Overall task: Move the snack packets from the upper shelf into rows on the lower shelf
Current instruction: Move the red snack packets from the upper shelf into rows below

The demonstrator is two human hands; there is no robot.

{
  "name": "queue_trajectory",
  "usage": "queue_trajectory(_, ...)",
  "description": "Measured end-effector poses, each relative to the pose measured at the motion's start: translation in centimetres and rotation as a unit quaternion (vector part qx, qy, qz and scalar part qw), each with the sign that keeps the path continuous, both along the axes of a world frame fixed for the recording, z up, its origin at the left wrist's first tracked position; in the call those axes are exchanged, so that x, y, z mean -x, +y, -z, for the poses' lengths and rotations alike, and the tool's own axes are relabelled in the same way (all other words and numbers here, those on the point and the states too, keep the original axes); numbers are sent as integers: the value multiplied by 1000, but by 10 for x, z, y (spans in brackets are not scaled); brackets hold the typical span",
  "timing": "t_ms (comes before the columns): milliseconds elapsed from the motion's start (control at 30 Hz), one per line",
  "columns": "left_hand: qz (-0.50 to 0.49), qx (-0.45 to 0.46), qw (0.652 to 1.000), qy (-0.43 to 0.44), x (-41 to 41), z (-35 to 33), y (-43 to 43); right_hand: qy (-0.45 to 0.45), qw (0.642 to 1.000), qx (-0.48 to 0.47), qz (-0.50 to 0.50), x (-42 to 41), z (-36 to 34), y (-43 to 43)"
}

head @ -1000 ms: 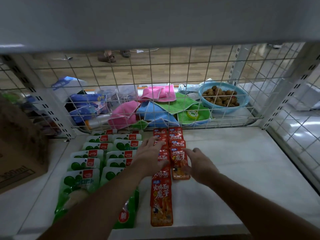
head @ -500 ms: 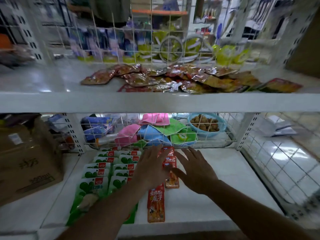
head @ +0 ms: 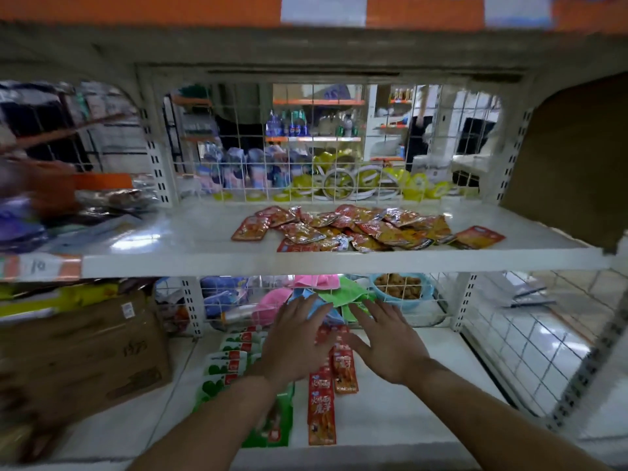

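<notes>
View has tilted up since half a second ago. The upper shelf [head: 306, 263] now sits mid-frame, with the underside of the next shelf above it showing. A second ago only the lower shelf [head: 424, 419] was in view, and both hands were down on the red rows [head: 321, 413].

Left hand [head: 295, 345] and right hand [head: 390, 345] have since lifted off the rows. Both are palm down with fingers straight and spread, gripping nothing. They hover side by side over the far end of the rows. In this view the fingertips overlap the grid [head: 431, 300] at the back of the lower shelf.

Pile [head: 367, 229]: a loose heap of red and orange foil packets, centre-right on the upper shelf. They are shiny and crinkled and overlap at all angles. One packet lies flat at the left end of the heap and another at the right end. Heap looks the same as half a second ago.

Red rows: two columns of the same packets lying flat on the lower shelf, running front to back and lapped like shingles. The left column comes close to the front edge; the right one stops shorter. The front packets show white lettering.

Green packets [head: 224, 365] lie just left of them, also in lapped rows. A box [head: 85, 355] stands further left. Behind the grid are cloths [head: 346, 290] and a blue basket [head: 421, 294] of brown lumps.
</notes>
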State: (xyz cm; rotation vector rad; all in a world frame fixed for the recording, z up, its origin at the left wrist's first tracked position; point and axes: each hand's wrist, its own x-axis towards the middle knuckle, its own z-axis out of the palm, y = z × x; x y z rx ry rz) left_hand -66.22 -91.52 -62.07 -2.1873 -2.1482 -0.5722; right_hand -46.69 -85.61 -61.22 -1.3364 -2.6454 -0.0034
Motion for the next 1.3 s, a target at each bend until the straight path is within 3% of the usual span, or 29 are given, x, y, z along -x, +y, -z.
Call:
queue_trajectory(200,-3,-5,1000,13,3,-44,-33,29,999,21,1,-4,-54,-33)
queue_trajectory(433,-12,-58,998,22,20,-99,-44,67,995,-64,-29,-8,-105,-49)
queue_trajectory(800,-63,-126,990,33,71,-138,-4,95,991,-81,-39,51,-151,2)
queue_trajectory(1033,-185,-15,979,-88,121,-144,46,72,995,-51,-50,110,-150,53)
queue_trajectory(1300,-202,22,968,-144,156,-144,81,102,993,-55,-25,175,-151,103)
